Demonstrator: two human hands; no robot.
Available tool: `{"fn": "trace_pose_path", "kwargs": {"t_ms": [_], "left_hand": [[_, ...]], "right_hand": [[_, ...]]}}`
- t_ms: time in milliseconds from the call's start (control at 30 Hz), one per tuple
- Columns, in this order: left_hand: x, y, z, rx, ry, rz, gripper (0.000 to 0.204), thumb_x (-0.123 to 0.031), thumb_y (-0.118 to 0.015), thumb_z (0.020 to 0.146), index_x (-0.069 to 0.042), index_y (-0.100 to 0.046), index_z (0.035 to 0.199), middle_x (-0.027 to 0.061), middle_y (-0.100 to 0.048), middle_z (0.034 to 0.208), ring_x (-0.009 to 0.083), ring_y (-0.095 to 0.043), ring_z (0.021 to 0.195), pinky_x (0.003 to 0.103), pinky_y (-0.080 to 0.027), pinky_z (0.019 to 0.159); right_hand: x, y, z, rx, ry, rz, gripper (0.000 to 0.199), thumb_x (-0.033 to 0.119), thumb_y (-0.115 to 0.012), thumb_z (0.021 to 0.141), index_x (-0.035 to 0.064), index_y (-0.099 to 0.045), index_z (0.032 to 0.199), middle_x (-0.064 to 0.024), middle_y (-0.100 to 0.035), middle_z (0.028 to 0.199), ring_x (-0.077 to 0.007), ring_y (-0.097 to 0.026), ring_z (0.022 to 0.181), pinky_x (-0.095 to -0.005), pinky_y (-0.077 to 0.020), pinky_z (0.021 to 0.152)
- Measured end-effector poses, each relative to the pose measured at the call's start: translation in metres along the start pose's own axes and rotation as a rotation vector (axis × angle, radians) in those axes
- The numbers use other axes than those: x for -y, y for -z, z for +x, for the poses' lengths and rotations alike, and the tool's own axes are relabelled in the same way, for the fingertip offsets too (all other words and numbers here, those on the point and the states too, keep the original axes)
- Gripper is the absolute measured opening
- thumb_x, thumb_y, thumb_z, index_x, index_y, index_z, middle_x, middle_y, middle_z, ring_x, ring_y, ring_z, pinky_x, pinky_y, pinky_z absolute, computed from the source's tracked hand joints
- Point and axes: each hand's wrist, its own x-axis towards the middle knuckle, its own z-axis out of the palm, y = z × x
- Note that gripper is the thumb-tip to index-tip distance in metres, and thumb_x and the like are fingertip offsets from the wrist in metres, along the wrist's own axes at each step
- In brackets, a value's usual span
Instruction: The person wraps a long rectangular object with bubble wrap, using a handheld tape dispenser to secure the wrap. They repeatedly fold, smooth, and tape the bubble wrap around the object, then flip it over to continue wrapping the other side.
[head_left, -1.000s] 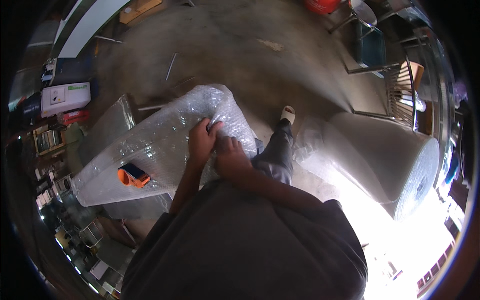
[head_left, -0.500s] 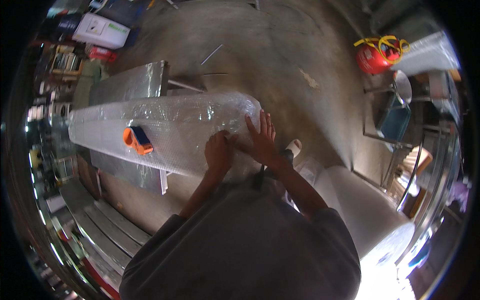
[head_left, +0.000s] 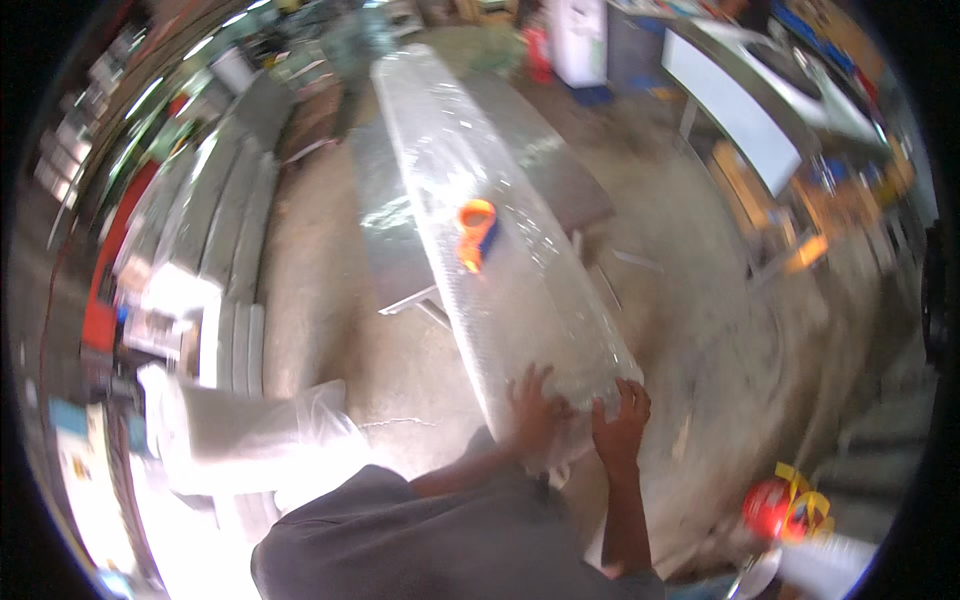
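A long package wrapped in bubble wrap [head_left: 540, 290] stretches away from me across a grey metal sheet [head_left: 385, 240]. At its near end, my left hand [head_left: 535, 412] rests on the wrap with fingers spread, somewhat blurred. My right hand [head_left: 622, 415] lies at the near right corner, fingers apart and curving over the edge. Neither hand holds anything visible. Farther up the package sits an orange tape dispenser [head_left: 474, 235] with a blue part on its right side, out of touch of both hands.
A big roll of bubble wrap [head_left: 240, 440] lies at left, near long wrapped grey panels [head_left: 225, 220]. On the right is a workbench with a pale panel [head_left: 735, 105]. A red cylinder with a yellow strap [head_left: 775, 510] stands at lower right. Thin strips lie on the floor.
My view and body have swung leftward, so the package now points away from me. My left fingers have spread out; both hands stay at the package's near end.
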Motion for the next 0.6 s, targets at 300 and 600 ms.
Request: {"fn": "trace_pose_path", "kwargs": {"t_ms": [300, 600], "left_hand": [[-0.026, -0.016, -0.016, -0.199, 0.302, -0.014, 0.035, -0.054, -0.077, 0.082, -0.023, -0.081, 0.096, 0.0104, -0.033, 0.161, 0.0372, -0.011, 0.157, 0.07, 0.0, 0.119], [-0.06, -0.026, -0.019, -0.297, 0.658, -0.072, 0.03, -0.051, -0.075, 0.084, -0.027, -0.08, 0.102, 0.013, -0.03, 0.162, 0.038, -0.01, 0.157, 0.07, 0.001, 0.119]], "right_hand": [[0.06, -0.043, 0.223, 0.221, 0.841, 0.017, 0.034, 0.021, -0.072, 0.089, -0.001, -0.068, 0.114, -0.0199, -0.069, 0.105, -0.0397, -0.065, 0.099, -0.0498, -0.0519, 0.088], [0.131, -0.128, 0.349, 0.471, 1.15, -0.227, 0.077, 0.024, -0.075, 0.088, 0.0013, -0.039, 0.152, -0.025, -0.044, 0.149, -0.0401, -0.042, 0.14, -0.0525, -0.04, 0.109]]}}
